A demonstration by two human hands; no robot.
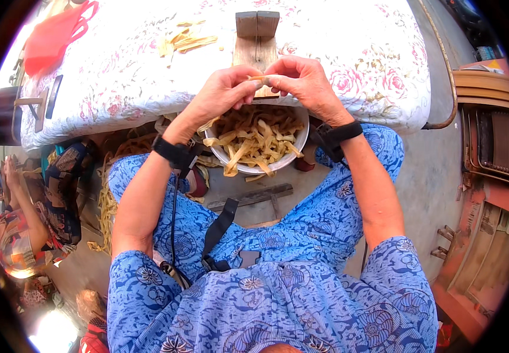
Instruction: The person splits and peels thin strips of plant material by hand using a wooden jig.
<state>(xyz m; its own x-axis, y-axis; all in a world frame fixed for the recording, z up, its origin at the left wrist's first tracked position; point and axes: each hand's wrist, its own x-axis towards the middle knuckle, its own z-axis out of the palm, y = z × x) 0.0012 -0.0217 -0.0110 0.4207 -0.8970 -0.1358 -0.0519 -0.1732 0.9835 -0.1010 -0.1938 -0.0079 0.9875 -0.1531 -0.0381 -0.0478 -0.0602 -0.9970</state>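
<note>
Over the near edge of the table, my left hand (231, 88) and my right hand (307, 85) meet, fingertips closed in a pinch. Between them they hold a small yellowish strip (260, 78), mostly covered by the fingers. Just beyond the hands is a wooden board (254, 53) with an upright split block (257, 23) at its far end. Below my hands, a white bowl (299, 154) is heaped with limp, yellow-brown strips (260, 138) of what looks like dried vegetable; a few hang over its rim.
A flowered cloth (119, 76) covers the table. Flat yellow strips (188, 40) lie on it, left of the board. A red bag (54, 38) is at the far left. Another person (30, 223) sits at my left, near more hanging strips (107, 212). Stacked furniture (490, 129) stands right.
</note>
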